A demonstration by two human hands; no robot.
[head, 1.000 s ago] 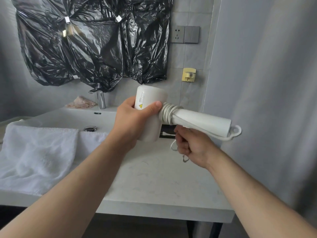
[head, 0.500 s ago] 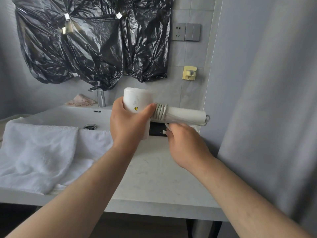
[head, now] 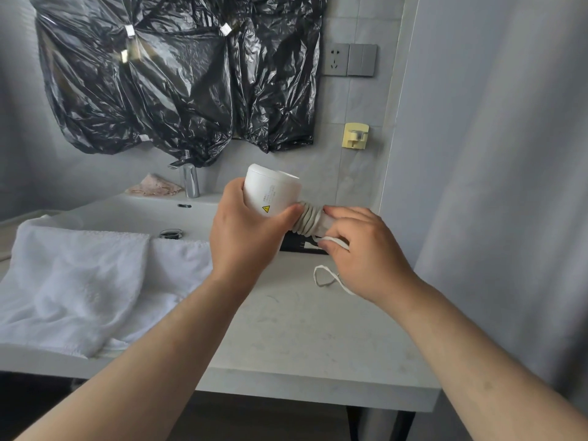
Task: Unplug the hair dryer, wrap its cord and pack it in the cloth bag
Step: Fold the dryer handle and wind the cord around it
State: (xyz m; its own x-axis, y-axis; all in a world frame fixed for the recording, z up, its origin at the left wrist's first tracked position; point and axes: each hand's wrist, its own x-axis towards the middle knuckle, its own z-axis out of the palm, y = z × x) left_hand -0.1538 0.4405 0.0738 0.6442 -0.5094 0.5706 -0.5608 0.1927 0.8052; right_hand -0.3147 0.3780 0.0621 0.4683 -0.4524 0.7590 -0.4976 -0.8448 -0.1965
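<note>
Worktop [head: 302, 338]: pale stone-look slab with faint veining, running along the tiled wall and ending at the right-hand wall. A white basin [head: 133, 214] is sitting at its left part, with a chrome tap [head: 190, 183] standing at the basin's back edge. A crumpled pinkish cloth [head: 156, 187] is lying just left of the tap. A white towel [head: 79, 281] is lying bunched over the basin's front rim and spilling onto the worktop's front edge. A dark flat item [head: 294, 245] is sitting near the wall, mostly hidden; identity unclear.
</note>
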